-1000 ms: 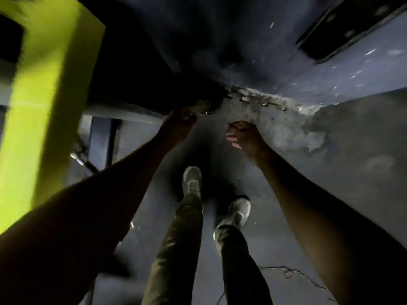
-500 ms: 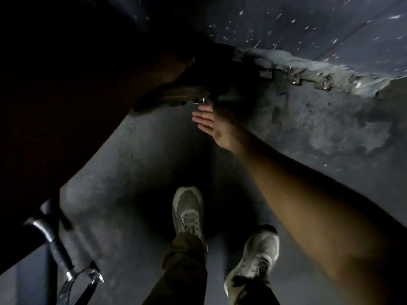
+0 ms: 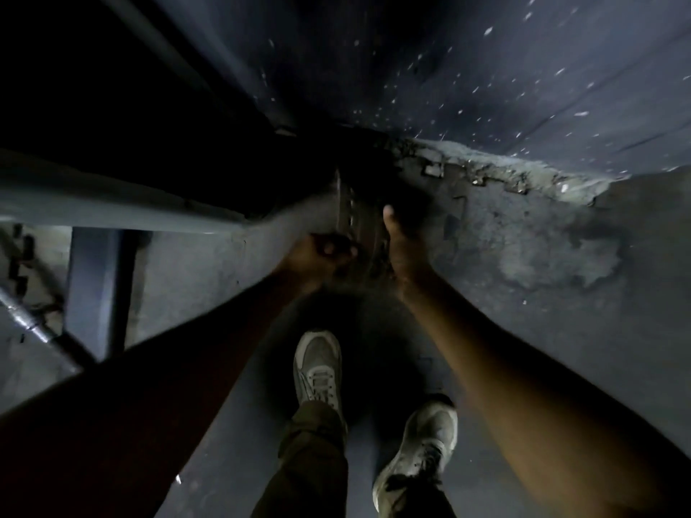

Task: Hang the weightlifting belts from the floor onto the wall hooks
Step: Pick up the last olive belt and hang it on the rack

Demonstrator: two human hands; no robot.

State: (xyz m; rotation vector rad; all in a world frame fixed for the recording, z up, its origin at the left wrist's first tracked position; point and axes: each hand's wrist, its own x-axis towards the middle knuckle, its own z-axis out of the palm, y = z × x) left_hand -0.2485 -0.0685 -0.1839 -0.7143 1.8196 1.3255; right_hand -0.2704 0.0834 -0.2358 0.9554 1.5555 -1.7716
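Here, the left hand curls its fingers around the near end of a dark brown leather belt (strap holes showing), lying far on the grey floor; the right hand grips its right edge, thumb straight.

The grey floor carried a belt by the crumbled wall base, two shoes nearer than the belt.
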